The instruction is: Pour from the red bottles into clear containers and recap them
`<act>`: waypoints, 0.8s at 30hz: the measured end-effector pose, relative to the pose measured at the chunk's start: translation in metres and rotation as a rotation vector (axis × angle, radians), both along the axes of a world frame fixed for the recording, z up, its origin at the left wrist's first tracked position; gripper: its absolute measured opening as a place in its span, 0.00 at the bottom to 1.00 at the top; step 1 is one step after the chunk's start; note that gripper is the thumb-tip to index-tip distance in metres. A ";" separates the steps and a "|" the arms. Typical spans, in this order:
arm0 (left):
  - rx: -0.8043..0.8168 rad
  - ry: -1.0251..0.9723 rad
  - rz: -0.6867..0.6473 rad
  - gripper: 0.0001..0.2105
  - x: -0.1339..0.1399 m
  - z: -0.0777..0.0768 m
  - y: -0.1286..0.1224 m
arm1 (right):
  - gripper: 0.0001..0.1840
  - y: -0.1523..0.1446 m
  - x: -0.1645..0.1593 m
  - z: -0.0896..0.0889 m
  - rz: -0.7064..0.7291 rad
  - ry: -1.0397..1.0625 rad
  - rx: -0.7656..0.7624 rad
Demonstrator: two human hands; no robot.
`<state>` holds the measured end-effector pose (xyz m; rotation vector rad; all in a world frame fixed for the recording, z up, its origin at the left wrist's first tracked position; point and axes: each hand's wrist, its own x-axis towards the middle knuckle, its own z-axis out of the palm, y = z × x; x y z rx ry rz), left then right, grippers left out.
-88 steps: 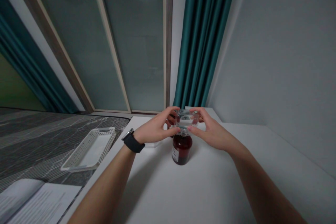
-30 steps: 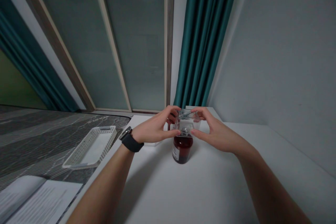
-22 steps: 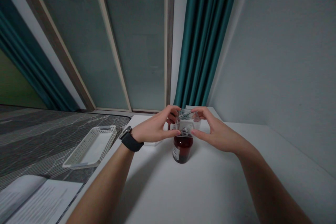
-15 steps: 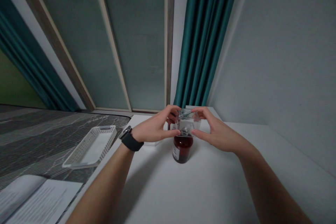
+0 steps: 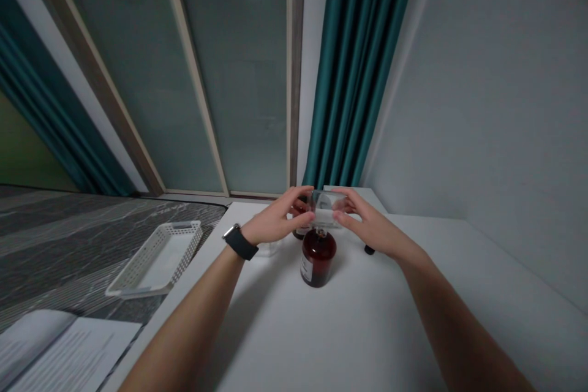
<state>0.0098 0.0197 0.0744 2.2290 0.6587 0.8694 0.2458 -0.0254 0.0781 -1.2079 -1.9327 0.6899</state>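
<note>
A clear see-through container [image 5: 325, 215] is raised between my two hands over the white table. My left hand [image 5: 280, 219], with a dark watch on its wrist, grips the container's left side between thumb and fingers. On the opposite side my right hand [image 5: 365, 220] grips it in the same way. Just below and nearer to me, a dark amber bottle [image 5: 318, 260] with a white label stands upright, its narrow neck partly showing. A second amber bottle [image 5: 301, 231] is partly hidden behind my left fingers. What the container holds, if anything, I cannot make out.
A small black cap [image 5: 369, 250] lies near my right wrist. Beside my left wrist is a clear dish [image 5: 269, 249], partly covered. Left of the white table [image 5: 294, 337], lower down, are a white perforated basket [image 5: 117, 289] and an open book [image 5: 78, 349].
Both hands have lifted the clear container up and away from the near bottle's neck, and it has turned so its outline looks flatter. The black cap has come into view.
</note>
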 end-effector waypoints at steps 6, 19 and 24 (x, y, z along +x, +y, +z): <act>0.047 -0.031 0.012 0.28 0.001 -0.003 0.004 | 0.22 0.008 -0.003 -0.009 0.022 0.131 -0.063; -0.042 -0.205 0.071 0.29 0.005 -0.027 0.021 | 0.36 0.028 0.000 -0.042 0.192 0.385 -0.051; -0.108 -0.217 0.089 0.26 0.007 -0.032 0.024 | 0.44 0.031 -0.005 -0.046 0.137 0.473 -0.035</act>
